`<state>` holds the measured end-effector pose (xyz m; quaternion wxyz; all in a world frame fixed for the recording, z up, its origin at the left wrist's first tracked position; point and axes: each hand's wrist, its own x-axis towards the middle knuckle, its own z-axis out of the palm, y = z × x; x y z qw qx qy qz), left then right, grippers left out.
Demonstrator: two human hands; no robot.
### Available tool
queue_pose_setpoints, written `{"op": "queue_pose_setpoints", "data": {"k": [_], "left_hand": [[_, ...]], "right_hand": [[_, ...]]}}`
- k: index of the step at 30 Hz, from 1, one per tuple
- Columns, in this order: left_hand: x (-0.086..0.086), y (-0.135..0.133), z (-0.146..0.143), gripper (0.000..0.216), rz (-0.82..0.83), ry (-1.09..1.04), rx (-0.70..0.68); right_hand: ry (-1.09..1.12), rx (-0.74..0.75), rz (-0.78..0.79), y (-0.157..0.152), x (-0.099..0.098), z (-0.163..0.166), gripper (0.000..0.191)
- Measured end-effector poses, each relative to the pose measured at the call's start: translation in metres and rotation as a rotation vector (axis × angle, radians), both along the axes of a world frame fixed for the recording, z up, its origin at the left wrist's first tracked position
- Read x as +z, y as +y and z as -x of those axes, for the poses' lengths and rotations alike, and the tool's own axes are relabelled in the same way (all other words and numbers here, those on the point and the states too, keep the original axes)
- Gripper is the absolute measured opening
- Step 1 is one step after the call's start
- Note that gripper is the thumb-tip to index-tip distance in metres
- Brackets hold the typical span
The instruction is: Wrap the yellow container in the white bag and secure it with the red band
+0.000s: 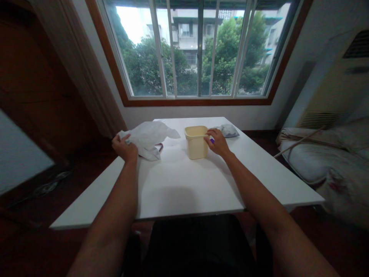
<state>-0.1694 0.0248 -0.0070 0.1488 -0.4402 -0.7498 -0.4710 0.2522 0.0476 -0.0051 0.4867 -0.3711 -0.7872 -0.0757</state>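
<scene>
A small pale yellow plastic bin (196, 143) stands upright near the far middle of the white table (184, 184). My right hand (218, 143) rests against its right side, fingers curled at the rim, with a small purple thing showing under the fingers. My left hand (125, 148) is closed on the edge of a crumpled white plastic bag (150, 137) lying at the far left of the table. A reddish thing peeks out from under the bag.
A grey folded packet (229, 130) lies behind the bin at the far right. A large window (198, 50) is beyond the table. Bedding (325, 161) is piled to the right, wooden furniture to the left.
</scene>
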Motion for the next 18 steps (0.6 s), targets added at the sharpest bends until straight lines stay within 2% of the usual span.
{"op": "queue_pose_setpoints", "data": {"k": [1, 3, 5, 6, 8, 10, 12, 15, 18], "left_hand": [[-0.008, 0.002, -0.004, 0.041, 0.058, 0.064, -0.005], [-0.02, 0.007, -0.016, 0.033, 0.299, 0.164, -0.066], [-0.024, 0.011, -0.032, 0.038, 0.497, 0.171, -0.056], [-0.023, 0.012, -0.041, 0.045, 0.531, 0.172, -0.045], [-0.016, 0.011, -0.063, 0.06, 0.453, 0.244, -0.073], [-0.011, 0.01, -0.085, 0.063, 0.29, 0.403, -0.209], [-0.014, 0.013, -0.102, 0.055, 0.253, 0.499, -0.364], [-0.033, 0.026, -0.106, 0.047, 0.467, 0.441, -0.465], [-0.056, 0.039, -0.087, 0.045, 0.654, 0.256, -0.425]], "right_hand": [[0.004, -0.014, 0.004, -0.001, -0.001, 0.002, 0.024], [0.019, -0.046, 0.001, -0.003, -0.004, 0.006, 0.025], [0.029, -0.078, -0.006, -0.004, -0.006, 0.01, 0.027], [0.026, -0.088, -0.009, -0.004, -0.008, 0.012, 0.028], [0.009, -0.1, -0.015, -0.004, -0.011, 0.015, 0.032], [-0.013, -0.103, -0.027, -0.004, -0.013, 0.018, 0.035], [-0.021, -0.1, -0.041, -0.006, -0.013, 0.019, 0.039], [-0.013, -0.069, -0.033, -0.007, -0.013, 0.017, 0.044], [0.058, -0.081, 0.008, -0.001, -0.016, 0.004, 0.042]]}}
